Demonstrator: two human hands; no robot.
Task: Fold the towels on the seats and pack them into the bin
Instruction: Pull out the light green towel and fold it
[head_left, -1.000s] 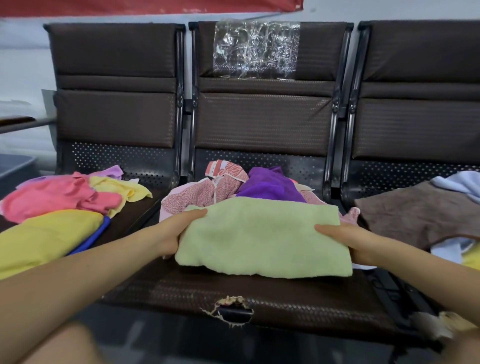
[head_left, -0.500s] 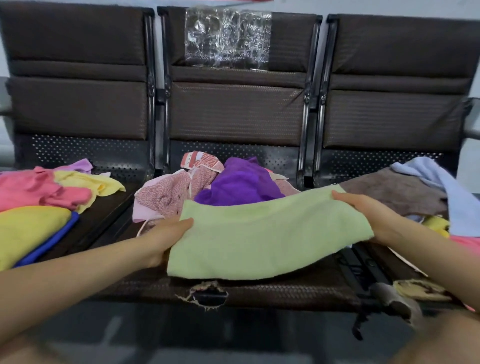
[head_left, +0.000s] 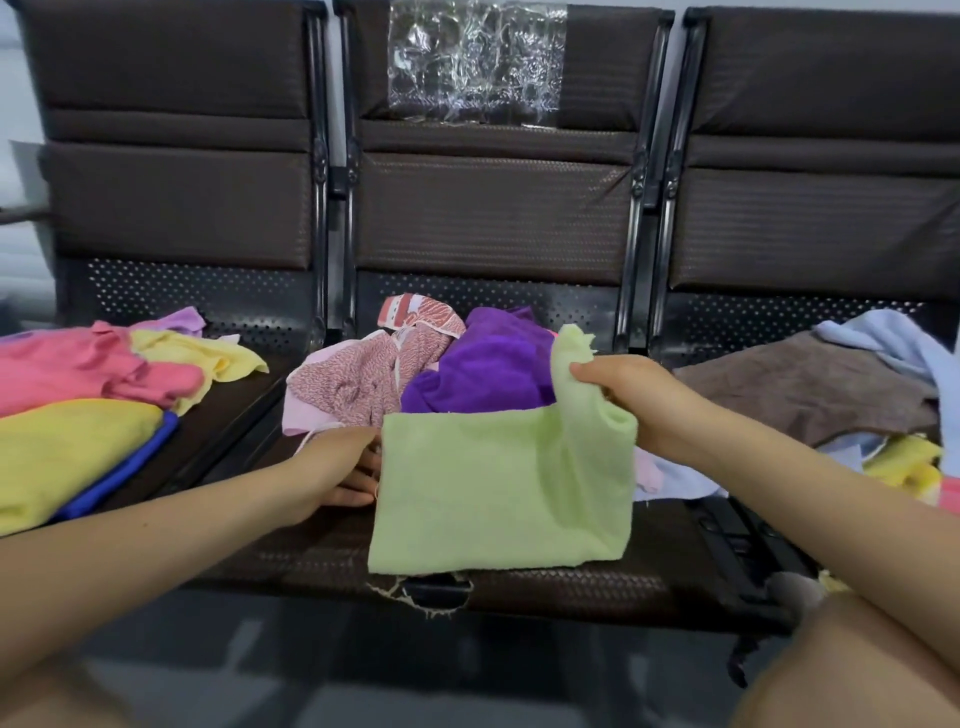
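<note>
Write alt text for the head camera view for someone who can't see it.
A person folds a light green towel on the middle seat of a dark bench: the right hand pinches its lifted right end, the left hand rests at its left edge. Behind it lie a purple towel and a pink patterned cloth; more towels cover the side seats.

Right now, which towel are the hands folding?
The light green towel on the middle seat: the right hand pinches its raised edge, the left hand touches its side. The others lie untouched.
</note>
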